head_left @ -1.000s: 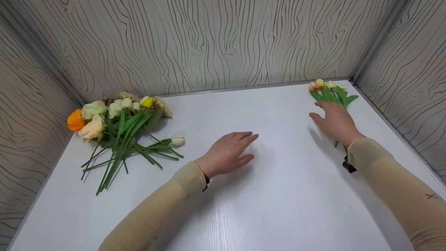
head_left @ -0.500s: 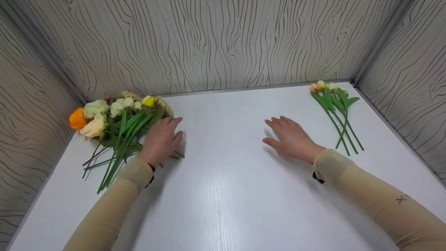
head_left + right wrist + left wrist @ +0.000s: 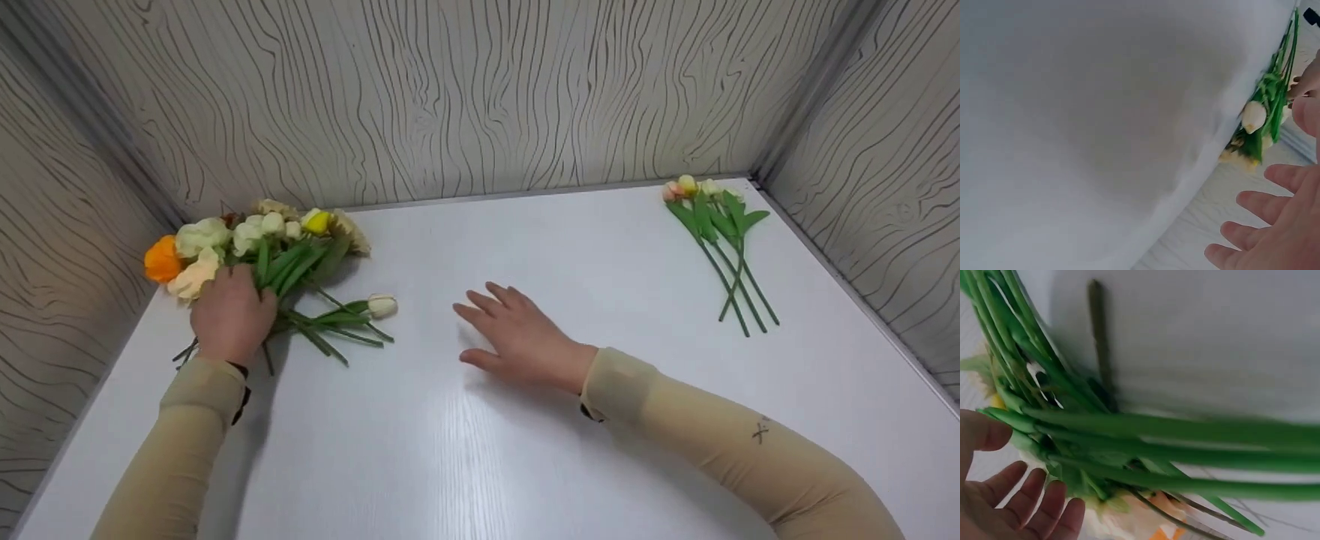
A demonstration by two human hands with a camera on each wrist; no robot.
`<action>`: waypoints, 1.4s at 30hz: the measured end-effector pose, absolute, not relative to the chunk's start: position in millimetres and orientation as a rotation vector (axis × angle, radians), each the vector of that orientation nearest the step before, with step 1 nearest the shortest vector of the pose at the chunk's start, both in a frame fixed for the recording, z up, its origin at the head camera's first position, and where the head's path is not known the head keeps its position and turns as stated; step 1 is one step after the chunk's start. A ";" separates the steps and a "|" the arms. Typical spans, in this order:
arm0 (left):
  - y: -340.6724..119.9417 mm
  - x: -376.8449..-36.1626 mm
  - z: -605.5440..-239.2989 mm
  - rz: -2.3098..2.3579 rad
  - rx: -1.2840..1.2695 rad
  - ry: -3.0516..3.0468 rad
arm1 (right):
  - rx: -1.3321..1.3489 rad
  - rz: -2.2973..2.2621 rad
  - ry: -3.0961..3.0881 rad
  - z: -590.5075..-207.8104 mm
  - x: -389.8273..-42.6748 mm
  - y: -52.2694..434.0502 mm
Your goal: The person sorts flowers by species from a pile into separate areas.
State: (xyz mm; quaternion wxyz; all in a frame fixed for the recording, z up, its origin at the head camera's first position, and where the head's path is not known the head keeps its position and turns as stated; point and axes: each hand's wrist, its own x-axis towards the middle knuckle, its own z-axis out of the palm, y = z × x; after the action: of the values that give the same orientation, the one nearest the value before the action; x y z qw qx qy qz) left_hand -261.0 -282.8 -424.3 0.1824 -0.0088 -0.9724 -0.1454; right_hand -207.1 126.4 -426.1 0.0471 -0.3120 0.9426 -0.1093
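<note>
A white bench [image 3: 525,465] fills the scene, boxed in on three sides by wall panels [image 3: 480,97] printed with a dark wood-grain line pattern. On the bench's far left lies a loose heap of artificial flowers [image 3: 255,262], cream, yellow and orange heads toward the wall, green stems fanned toward the person. Both forearms wear tan sleeves [image 3: 712,450].

The left hand [image 3: 231,315] lies on top of the heap's stems, just behind the blooms; the left wrist view shows its fingers [image 3: 1033,500] spread and only gently bent beside the green stems, not closed round them. The right hand [image 3: 521,337] hovers low over bare bench near the middle, palm down, fingers straight and slightly spread, holding nothing; whether it touches the surface cannot be told.

At the far right corner, well apart from both hands, a small bunch of tulips [image 3: 716,232] lies flat, pale heads toward the wall.

A single white tulip bud [image 3: 382,304] sticks out from the right edge of the big heap, between the two hands.
</note>
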 end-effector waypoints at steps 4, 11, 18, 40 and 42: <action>-292.8 -254.8 -426.2 -0.480 0.070 -2.745 | -1.118 -0.362 2.834 -423.4 -193.8 102.0; -302.5 -246.1 -420.7 -0.572 0.155 -2.879 | -1.269 -0.357 2.793 -424.0 -178.2 84.5; -310.6 -248.0 -416.7 -0.670 0.159 -3.016 | -1.305 -0.318 2.788 -428.3 -174.8 82.0; -263.3 -243.7 -378.8 -1.390 0.033 -2.916 | -1.234 -0.456 2.813 -426.3 -183.0 96.8; -248.8 -242.9 -376.1 -1.529 0.031 -2.894 | -1.218 -0.491 2.820 -426.1 -184.2 98.0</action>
State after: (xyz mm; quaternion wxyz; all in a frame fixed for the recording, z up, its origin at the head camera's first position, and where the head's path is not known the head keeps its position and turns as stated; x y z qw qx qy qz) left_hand -242.9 -248.8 -376.1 -0.0657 0.0095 -0.8823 -0.4660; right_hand -184.2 98.0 -426.1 0.0154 -0.3916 0.9064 -0.1579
